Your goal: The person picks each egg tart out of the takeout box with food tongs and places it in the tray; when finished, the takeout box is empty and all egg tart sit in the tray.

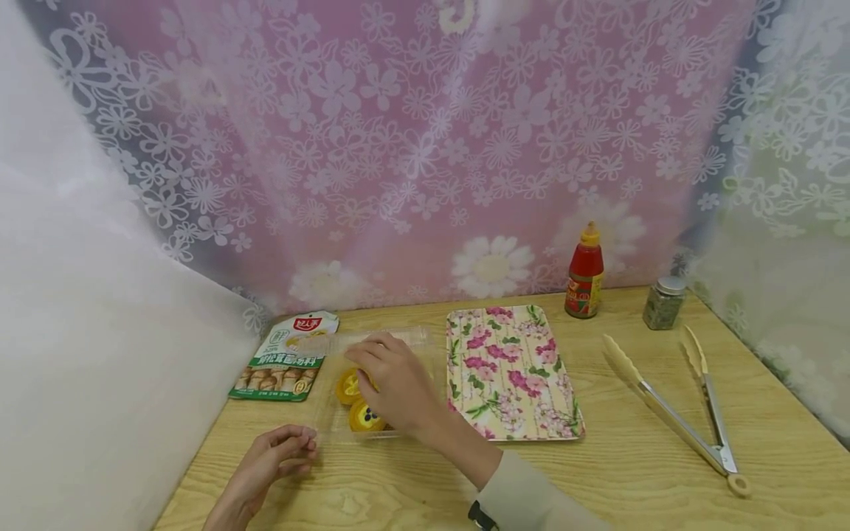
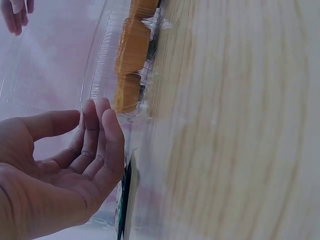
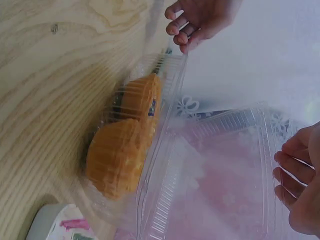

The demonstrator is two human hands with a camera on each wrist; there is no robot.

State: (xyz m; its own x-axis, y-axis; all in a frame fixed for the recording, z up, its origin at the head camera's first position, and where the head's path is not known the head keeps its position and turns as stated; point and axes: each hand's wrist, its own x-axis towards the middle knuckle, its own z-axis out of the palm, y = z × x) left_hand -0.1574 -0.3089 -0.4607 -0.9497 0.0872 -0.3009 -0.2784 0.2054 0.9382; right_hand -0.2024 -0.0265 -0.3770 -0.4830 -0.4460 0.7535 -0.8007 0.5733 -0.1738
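Observation:
A clear plastic clamshell container [image 3: 142, 212] holds several fruit-topped tarts [image 1: 367, 417]; their orange sides show in both wrist views. Its clear lid [image 3: 225, 175] stands raised. At the container's front left corner is my left hand [image 1: 279, 453], its thumb and fingertips pinching the rim, as the left wrist view [image 2: 75, 155] suggests. My right hand [image 1: 401, 383] is over the container, partly covering the tarts. In the right wrist view its fingertips [image 3: 285, 175] touch the lid's edge, with the fingers slightly bent and not visibly closed around it.
Behind and left lies a green and white mushroom pouch [image 1: 285, 361]. To the right is a floral tray [image 1: 511, 376]. Farther right stand a red sauce bottle [image 1: 585, 276] and a spice jar [image 1: 664, 302]. Spread tongs [image 1: 707, 435] lie at the right.

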